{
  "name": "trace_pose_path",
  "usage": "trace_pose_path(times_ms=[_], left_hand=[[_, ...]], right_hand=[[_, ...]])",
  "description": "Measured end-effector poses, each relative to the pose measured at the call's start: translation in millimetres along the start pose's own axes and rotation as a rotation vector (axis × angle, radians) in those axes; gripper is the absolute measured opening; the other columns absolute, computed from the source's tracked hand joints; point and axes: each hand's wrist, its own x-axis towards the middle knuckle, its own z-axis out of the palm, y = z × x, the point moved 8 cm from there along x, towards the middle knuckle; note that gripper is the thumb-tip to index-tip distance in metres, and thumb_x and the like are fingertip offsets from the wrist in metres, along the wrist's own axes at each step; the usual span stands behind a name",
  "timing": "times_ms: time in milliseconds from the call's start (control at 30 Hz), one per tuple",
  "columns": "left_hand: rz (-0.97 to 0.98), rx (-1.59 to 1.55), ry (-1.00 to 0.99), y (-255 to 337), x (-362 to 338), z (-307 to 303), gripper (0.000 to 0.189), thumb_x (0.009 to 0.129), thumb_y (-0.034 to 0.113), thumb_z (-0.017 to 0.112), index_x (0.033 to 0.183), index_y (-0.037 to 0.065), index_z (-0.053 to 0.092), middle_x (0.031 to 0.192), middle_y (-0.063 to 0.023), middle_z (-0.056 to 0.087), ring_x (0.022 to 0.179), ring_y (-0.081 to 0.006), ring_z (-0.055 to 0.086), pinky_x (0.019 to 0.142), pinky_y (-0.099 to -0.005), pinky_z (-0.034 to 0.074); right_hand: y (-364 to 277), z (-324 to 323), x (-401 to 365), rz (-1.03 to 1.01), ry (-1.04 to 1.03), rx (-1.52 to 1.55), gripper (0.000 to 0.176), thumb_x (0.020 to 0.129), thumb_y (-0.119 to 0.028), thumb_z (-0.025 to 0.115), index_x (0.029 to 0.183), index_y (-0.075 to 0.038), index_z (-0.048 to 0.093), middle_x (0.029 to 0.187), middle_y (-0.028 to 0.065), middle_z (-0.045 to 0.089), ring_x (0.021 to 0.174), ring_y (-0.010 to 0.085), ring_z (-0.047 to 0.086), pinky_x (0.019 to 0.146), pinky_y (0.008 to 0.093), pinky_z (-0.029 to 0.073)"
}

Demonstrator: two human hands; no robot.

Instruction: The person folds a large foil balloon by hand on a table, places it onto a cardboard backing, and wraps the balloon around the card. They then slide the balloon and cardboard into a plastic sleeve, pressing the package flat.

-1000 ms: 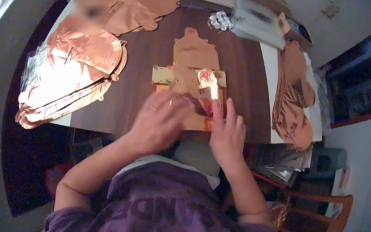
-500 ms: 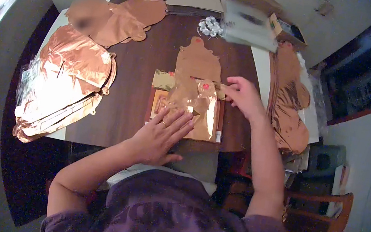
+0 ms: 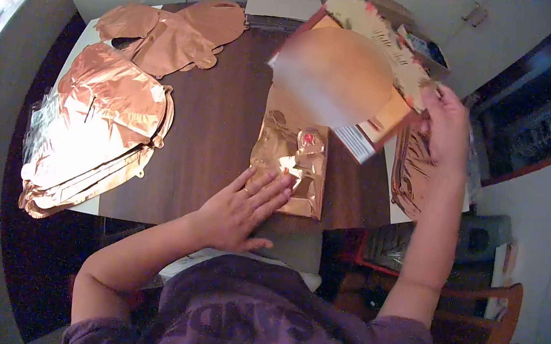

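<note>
My left hand [image 3: 246,205] lies flat, fingers stretched, on the lower part of a folded rose-gold foil balloon [image 3: 309,184] with a small red spot on it. In my right hand [image 3: 447,123] is the edge of a printed packaging card [image 3: 406,74]. The card has a floral band with lettering, an orange picture and a white label with bars at one corner. It is raised and tilted above the far right of the table, and its middle is blurred. The far end of the folded balloon is hidden behind the card.
Stacked foil balloons [image 3: 117,104] lie along the left side of the brown table [image 3: 192,152], with more flat foil [image 3: 196,33] behind them. Another foil pile [image 3: 411,172] sits at the right edge. A pale box [image 3: 284,2] stands at the back; a wooden chair [image 3: 481,327] is at lower right.
My right hand has drawn the card out from under the folded balloon and lifted it up and to the right. My left hand stays pressed on the foil.
</note>
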Motion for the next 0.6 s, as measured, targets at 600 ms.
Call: trace_pose_path(times_ms=[600], left_hand=[[0.006,-0.039,0.183,-55,21,-12,0.05,0.09,0.034,0.06,0.132,0.007,0.055,0.141,-0.02,0.048,0.133,-0.0415,0.04,0.113,-0.055,0.028]], right_hand=[[105,83,-32,0.228,-0.296,-0.684,0.04,0.078,-0.028,0.077,0.098,0.003,0.063,0.099,0.0126,0.066,0.086,0.0208,0.065,0.063,0.0346,0.053]])
